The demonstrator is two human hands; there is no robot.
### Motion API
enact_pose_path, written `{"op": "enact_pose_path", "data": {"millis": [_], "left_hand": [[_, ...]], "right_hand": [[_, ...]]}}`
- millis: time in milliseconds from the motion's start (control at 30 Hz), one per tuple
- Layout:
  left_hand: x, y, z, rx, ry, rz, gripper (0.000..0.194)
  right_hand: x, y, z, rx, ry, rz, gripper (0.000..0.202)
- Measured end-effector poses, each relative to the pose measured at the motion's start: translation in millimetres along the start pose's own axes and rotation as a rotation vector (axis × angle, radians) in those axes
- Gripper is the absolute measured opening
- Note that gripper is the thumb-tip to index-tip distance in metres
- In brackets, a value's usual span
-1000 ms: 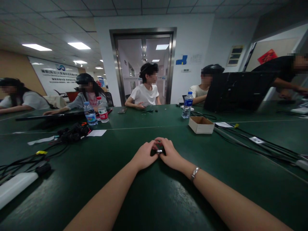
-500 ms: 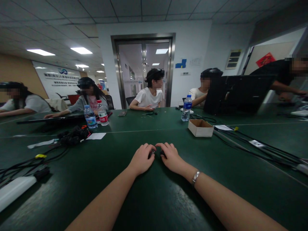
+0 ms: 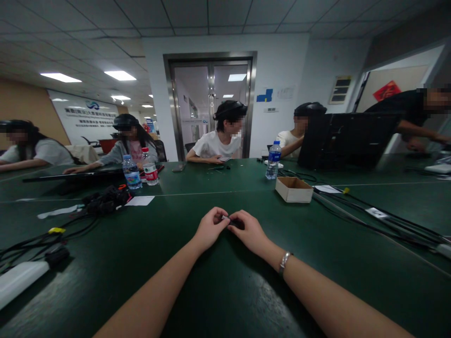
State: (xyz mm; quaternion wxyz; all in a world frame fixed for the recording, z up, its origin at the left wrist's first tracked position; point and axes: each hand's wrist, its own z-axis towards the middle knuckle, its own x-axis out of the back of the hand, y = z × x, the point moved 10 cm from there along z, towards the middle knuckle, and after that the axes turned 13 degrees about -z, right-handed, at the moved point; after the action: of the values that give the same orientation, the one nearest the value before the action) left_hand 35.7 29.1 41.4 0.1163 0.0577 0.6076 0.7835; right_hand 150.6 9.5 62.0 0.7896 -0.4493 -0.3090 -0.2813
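Note:
My left hand (image 3: 210, 228) and my right hand (image 3: 248, 231) meet over the green table (image 3: 218, 291), fingertips nearly touching. Between the thumb and fingers of my left hand is a small piece with a pale, silvery end (image 3: 225, 218); its kind is too small to make out. A small dark piece (image 3: 232, 223) sits in the pinch of my right hand, mostly covered by the fingers. The two pieces are close together, and I cannot tell whether they touch. A silver bracelet (image 3: 284, 262) circles my right wrist.
An open cardboard box (image 3: 294, 191) and a water bottle (image 3: 273, 160) stand ahead to the right, with cables (image 3: 384, 220) beyond. Leftward are two bottles, a white paper (image 3: 140, 201), tangled black gear (image 3: 105, 199) and a white power strip (image 3: 23, 281). Several people sit across the table.
My fingers have turned inward and closed; the two small pieces, previously apart under each hand, are now brought together between the fingertips. The person opposite has leaned slightly.

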Motion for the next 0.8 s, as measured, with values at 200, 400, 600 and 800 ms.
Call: {"op": "enact_pose_path", "data": {"millis": [200, 400, 600, 800], "left_hand": [[-8.1, 1.7, 10.4, -0.015, 0.025, -0.033, 0.017], [-6.0, -2.9, 6.2, -0.012, 0.017, -0.011, 0.019], [10.1, -10.0, 12.2, 0.03, 0.066, -0.119, 0.027], [14.3, -12.7, 12.8, 0.031, 0.075, -0.123, 0.027]], "right_hand": [[8.6, 6.6, 0.4, -0.005, 0.076, 0.004, 0.016], [11.5, 4.6, 2.0, 0.006, 0.082, -0.022, 0.016], [12.1, -6.8, 18.4, 0.071, 0.066, -0.038, 0.023], [0.1, 0.5, 18.7, 0.022, 0.091, 0.03, 0.022]]}}
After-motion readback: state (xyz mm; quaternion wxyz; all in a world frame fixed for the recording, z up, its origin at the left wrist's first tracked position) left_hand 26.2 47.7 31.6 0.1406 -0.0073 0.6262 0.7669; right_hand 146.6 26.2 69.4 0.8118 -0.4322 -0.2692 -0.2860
